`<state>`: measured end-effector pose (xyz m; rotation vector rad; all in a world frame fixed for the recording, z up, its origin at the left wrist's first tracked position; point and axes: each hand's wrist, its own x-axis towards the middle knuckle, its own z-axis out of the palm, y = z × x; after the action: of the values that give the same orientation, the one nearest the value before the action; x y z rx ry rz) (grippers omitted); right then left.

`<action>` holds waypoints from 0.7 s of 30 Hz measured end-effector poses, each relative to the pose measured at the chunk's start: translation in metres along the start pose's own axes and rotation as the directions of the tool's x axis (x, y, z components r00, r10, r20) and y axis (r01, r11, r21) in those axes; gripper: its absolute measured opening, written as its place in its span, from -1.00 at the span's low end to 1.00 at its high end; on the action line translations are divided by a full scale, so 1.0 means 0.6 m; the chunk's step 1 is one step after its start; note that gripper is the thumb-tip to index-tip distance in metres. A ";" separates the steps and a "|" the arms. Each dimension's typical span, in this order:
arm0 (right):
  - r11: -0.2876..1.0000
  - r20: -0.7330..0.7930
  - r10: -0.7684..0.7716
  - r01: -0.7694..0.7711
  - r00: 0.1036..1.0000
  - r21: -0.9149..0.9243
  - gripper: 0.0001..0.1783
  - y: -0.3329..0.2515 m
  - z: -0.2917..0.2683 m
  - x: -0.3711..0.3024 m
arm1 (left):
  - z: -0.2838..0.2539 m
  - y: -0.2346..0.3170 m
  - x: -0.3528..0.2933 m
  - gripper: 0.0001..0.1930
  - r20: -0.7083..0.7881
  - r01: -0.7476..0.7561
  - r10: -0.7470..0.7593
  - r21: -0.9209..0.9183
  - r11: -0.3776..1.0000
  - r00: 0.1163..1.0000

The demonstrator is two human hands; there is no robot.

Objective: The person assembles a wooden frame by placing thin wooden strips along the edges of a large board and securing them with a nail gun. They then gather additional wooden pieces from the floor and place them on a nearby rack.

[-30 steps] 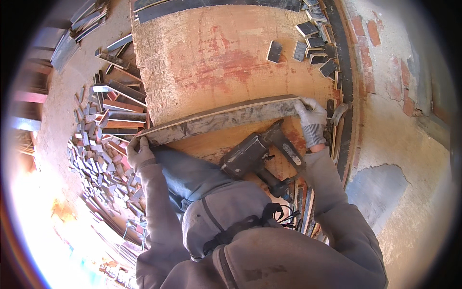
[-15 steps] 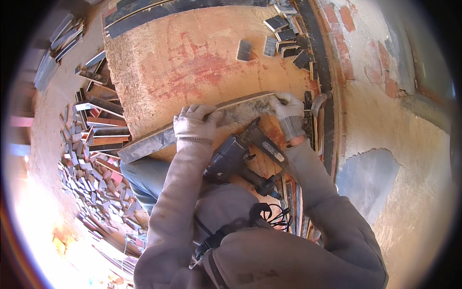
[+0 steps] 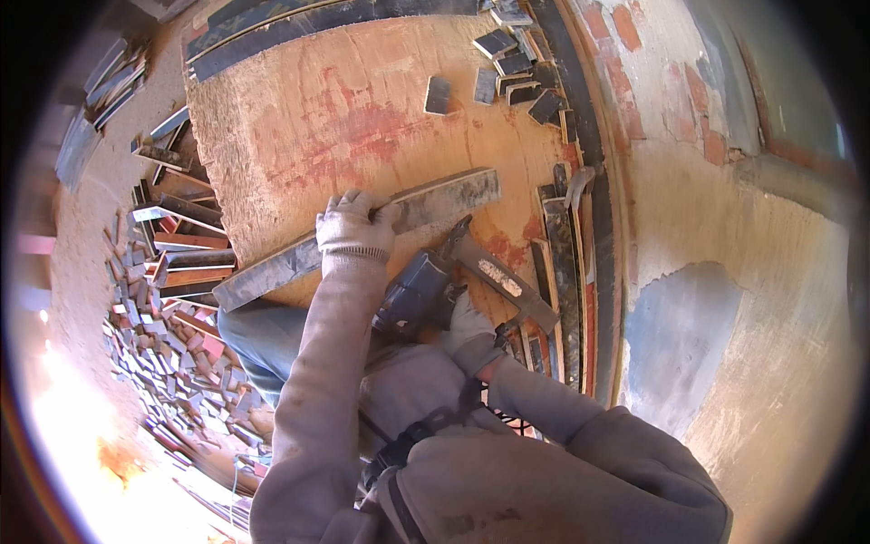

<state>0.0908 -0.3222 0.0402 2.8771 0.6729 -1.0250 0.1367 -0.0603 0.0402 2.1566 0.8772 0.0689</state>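
A long, narrow dark-faced wooden strip (image 3: 447, 200) lies slantwise over the near part of the plywood worktop (image 3: 281, 145). My left hand (image 3: 355, 224), in a pale knit glove, grips the middle of this strip, its fingers bent over the far edge. Just on the near side lies a nail gun (image 3: 407, 292) with a dark blue body and a long magazine pointing right. My gloved right hand (image 3: 470, 335) is wrapped round the nail gun's handle, partly hidden by the tool and my sleeve.
Small cut blocks (image 3: 514, 63) cluster at the far right of the worktop. A hammer (image 3: 577, 186) and several long strips (image 3: 562, 263) lie along its right edge, beside a patched wall (image 3: 684, 335). Wood offcuts (image 3: 186, 354) heap up on the floor at left. Dark planks (image 3: 308, 29) lie across the far end.
My right hand has let go of the strip's right end, come back toward me and closed on the nail gun's handle. My left hand keeps its hold on the strip.
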 end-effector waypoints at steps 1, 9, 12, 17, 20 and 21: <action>0.998 0.027 0.021 -0.022 0.999 0.056 0.16 0.001 -0.003 0.004 | 0.000 0.001 0.001 -0.82 0.003 0.002 -0.002 -0.012 1.000 1.000; 0.631 0.061 -0.123 0.031 0.991 0.775 -0.32 0.117 -0.214 -0.085 | -0.005 0.005 0.002 -0.82 0.027 -0.004 0.002 0.059 0.998 1.000; 0.299 0.135 -0.172 -0.079 0.976 0.951 -0.63 0.152 -0.307 -0.100 | -0.002 0.005 0.000 -0.84 -0.004 0.005 -0.005 0.090 0.996 1.000; 0.273 0.083 0.069 -0.099 0.994 0.957 -0.63 0.117 -0.374 -0.013 | 0.000 0.007 0.005 -0.86 -0.008 -0.016 0.017 0.039 0.999 1.000; 0.330 0.129 0.119 -0.161 0.985 0.930 -0.68 0.094 -0.393 0.018 | -0.006 0.010 0.003 -0.86 -0.002 -0.019 0.019 0.059 0.998 1.000; 0.356 0.127 0.095 -0.153 0.987 0.922 -0.69 0.090 -0.398 0.023 | -0.007 0.010 0.003 -0.86 -0.014 -0.020 0.021 0.042 0.999 1.000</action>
<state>0.2651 -0.3292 0.2124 3.6368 -0.3626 -1.9572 0.1401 -0.0592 0.0470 2.2070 0.8724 0.0768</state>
